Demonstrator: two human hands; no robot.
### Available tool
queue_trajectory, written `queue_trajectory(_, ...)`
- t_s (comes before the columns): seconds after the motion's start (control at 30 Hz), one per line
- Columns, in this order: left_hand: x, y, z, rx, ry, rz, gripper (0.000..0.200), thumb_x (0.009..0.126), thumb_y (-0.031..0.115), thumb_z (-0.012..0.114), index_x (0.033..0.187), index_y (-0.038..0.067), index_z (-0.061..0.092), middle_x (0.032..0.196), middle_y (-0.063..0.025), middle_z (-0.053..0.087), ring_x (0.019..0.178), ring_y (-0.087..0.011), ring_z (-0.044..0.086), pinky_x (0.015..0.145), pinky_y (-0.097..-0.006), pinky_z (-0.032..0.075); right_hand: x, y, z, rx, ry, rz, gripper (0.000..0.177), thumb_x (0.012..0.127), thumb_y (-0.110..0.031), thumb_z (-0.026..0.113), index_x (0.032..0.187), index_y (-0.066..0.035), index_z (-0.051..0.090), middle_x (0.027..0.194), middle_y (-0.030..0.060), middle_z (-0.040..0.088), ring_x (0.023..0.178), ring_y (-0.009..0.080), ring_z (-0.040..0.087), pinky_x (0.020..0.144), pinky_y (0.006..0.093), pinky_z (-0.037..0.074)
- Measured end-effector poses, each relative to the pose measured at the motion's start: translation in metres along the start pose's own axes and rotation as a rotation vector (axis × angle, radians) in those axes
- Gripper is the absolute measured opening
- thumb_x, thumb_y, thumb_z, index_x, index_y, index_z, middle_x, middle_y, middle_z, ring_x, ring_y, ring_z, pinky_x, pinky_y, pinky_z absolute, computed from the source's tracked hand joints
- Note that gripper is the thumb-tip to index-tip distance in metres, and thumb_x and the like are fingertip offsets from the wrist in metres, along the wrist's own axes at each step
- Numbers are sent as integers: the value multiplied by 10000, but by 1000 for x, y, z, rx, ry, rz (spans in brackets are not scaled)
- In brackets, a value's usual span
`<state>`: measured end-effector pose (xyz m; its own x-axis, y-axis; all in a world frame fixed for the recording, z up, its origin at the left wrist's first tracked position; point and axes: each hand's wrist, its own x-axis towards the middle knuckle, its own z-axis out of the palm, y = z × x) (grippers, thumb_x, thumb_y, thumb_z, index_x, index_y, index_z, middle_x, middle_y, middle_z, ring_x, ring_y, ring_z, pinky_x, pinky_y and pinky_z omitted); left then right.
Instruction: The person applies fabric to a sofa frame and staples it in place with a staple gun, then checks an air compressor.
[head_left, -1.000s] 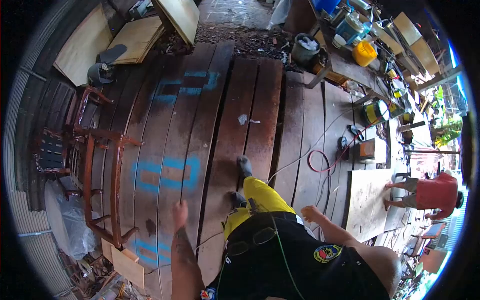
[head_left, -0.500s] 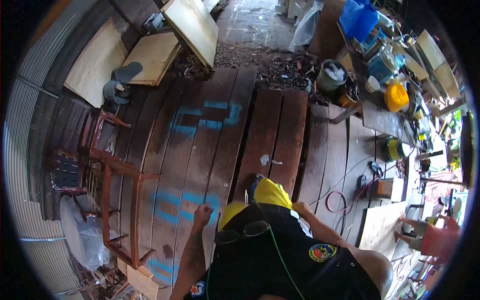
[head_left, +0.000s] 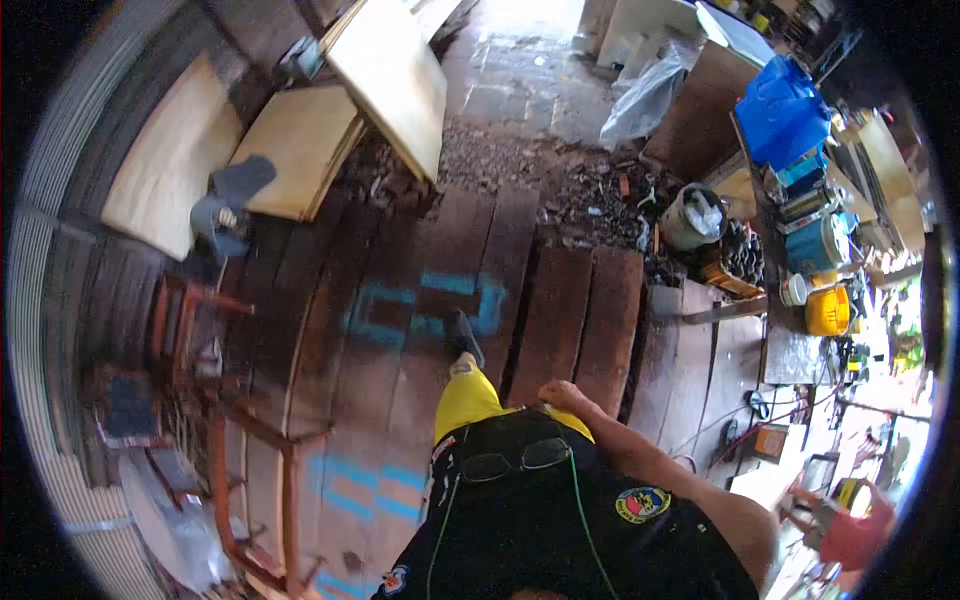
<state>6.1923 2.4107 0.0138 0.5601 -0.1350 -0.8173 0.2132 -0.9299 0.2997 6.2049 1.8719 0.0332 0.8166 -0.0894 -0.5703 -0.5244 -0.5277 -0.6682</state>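
My right hand swings in front of my waist, beside my yellow shorts. Its fingers look loosely curled, and nothing sticks out of them. My left hand is out of view. Against my black shirt hang eyeglasses on a green cord. One foot in a dark sandal is stepping onto the wooden planks, near blue painted marks.
Reddish wooden chair frames stand at left. Plywood sheets lean ahead, beside rubble ground. At right, a workbench bears a blue jerrycan and a yellow container. Another person is at far right.
I have stepped forward, so the painted marks and chairs sit lower in view. My left hand has left the picture. My right hand has swung forward and inward across my waist.
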Motion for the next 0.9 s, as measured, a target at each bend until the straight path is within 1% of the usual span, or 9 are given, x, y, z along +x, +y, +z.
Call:
queue_trajectory(0.1, 95, 73, -105, 47, 25, 69, 285, 905, 291, 566, 924, 20, 652, 861, -206, 664, 861, -374, 648, 774, -465, 501, 109, 76, 4, -332, 174, -129, 323, 879, -364, 587, 1051, -129, 727, 1052, 110, 711, 1013, 244, 672, 877, 380, 520)
queue_trajectory(0.17, 167, 116, -189, 109, 66, 140, 283, 901, 292, 575, 925, 21, 651, 872, -205, 665, 865, -372, 648, 782, -461, 501, 91, -57, -85, 308, 293, 579, 316, 894, -356, 569, 1006, -104, 724, 1013, 112, 713, 1001, 261, 673, 869, 383, 523)
queue_trajectory(0.27, 286, 201, -324, 227, 185, 285, 280, 895, 293, 588, 926, 22, 650, 890, -204, 668, 870, -369, 648, 794, -454, 502, 131, -49, -104, 289, 393, 428, 368, 889, -367, 580, 979, -38, 718, 983, 160, 710, 951, 281, 679, 840, 383, 522)
queue_trajectory(0.53, 397, 670, -588, -125, 611, 695, 334, 920, 326, 600, 833, 6, 636, 888, -206, 671, 909, -391, 643, 775, -453, 494, 189, -37, -193, 590, 149, 779, 251, 880, -293, 647, 819, -65, 730, 674, 54, 666, 565, 153, 615, 488, 326, 476)
queue_trajectory(0.6, 404, 746, -613, -6, 523, 527, 356, 941, 342, 572, 865, -2, 623, 906, -219, 662, 918, -425, 619, 760, -480, 479, 222, 25, -199, -66, -48, 205, 191, 886, -262, 630, 828, -101, 714, 711, 31, 658, 615, 153, 626, 522, 336, 479)
queue_trajectory(0.63, 431, 754, -618, 0, 488, 603, 377, 950, 367, 556, 907, -3, 611, 915, -227, 654, 917, -447, 599, 755, -495, 466, 238, 57, -202, -365, -2, -68, 163, 889, -246, 621, 832, -119, 705, 729, 20, 655, 639, 153, 631, 539, 341, 480)
queue_trajectory(0.77, 536, 703, -597, 279, 317, 562, 272, 841, 283, 675, 891, 25, 603, 869, -182, 664, 843, -342, 648, 765, -417, 506, 363, 40, -326, 556, 78, 953, 131, 865, -234, 617, 776, -143, 646, 645, 10, 589, 631, 195, 622, 510, 343, 432)
queue_trajectory(0.87, 481, 717, -585, 612, 138, 468, 293, 925, 281, 550, 969, 14, 662, 932, -237, 671, 952, -410, 652, 783, -484, 513, 440, -39, -463, 636, 365, 610, 285, 931, -288, 547, 800, -63, 662, 708, 67, 619, 658, 198, 614, 587, 365, 480)
queue_trajectory(0.9, 523, 664, -575, 150, -4, 353, 324, 955, 295, 481, 975, 28, 662, 845, -194, 675, 794, -396, 671, 715, -497, 528, 469, -43, -493, 748, 423, 457, 262, 939, -271, 553, 779, -82, 639, 673, 30, 577, 635, 145, 577, 546, 340, 447)
